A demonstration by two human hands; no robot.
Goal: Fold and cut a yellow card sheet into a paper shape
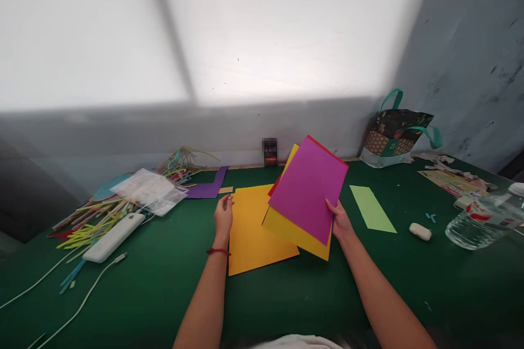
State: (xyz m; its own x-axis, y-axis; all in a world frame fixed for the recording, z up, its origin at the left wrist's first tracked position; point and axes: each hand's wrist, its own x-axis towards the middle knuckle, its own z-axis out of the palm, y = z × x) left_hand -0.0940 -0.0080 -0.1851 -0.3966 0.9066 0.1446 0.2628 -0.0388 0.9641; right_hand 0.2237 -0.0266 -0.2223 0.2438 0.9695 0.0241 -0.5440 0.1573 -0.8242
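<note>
My right hand (340, 223) grips a small stack of coloured paper sheets (308, 191), raised and tilted above the table; a magenta sheet is on top, with yellow and red edges showing beneath. My left hand (223, 217) rests at the left edge of an orange-yellow sheet (249, 234) lying flat on the green table (164, 272), fingers curled at that edge. A red string sits on my left wrist.
A heap of coloured paper strips (94, 218), a clear plastic bag (147, 190), a white power strip (113, 236) with cables and a purple L-shaped piece (207, 188) lie left. A light green strip (371, 208), white eraser (420, 231), water bottle (477, 221) and patterned bag (395, 139) are right.
</note>
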